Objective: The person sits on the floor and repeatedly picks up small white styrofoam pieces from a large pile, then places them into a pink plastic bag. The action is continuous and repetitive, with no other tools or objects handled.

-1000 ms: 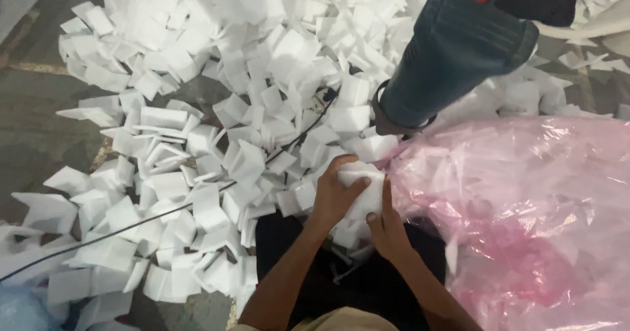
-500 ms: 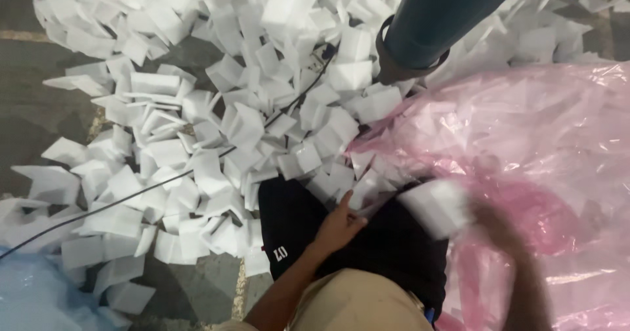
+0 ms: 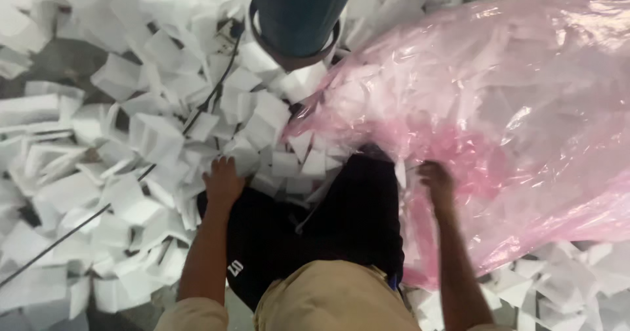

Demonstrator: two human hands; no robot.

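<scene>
Since half a second ago your right hand (image 3: 434,181) has swung back from over the pink plastic bag (image 3: 518,127) to its near edge, and it no longer carries the white piece it held then; your left hand (image 3: 223,181) has slid left onto the heap. Your left hand lies palm down with fingers spread and loosely curled on the white foam pieces (image 3: 141,141), pressing them rather than gripping one. Your right hand is blurred at the mouth of the bag; you cannot tell how far it is closed or whether it pinches the film.

Those pieces are thin, stiff, matte white offcuts, mostly squarish, some folded into open trays. They lie piled over a grey concrete floor (image 3: 62,62), with a thin black cable (image 3: 210,98) running across them. Thin, glossy and crinkled, the bag lets you see more white pieces packed inside. Another person's leg in blue trousers (image 3: 298,9) stands just beyond the bag's mouth.
</scene>
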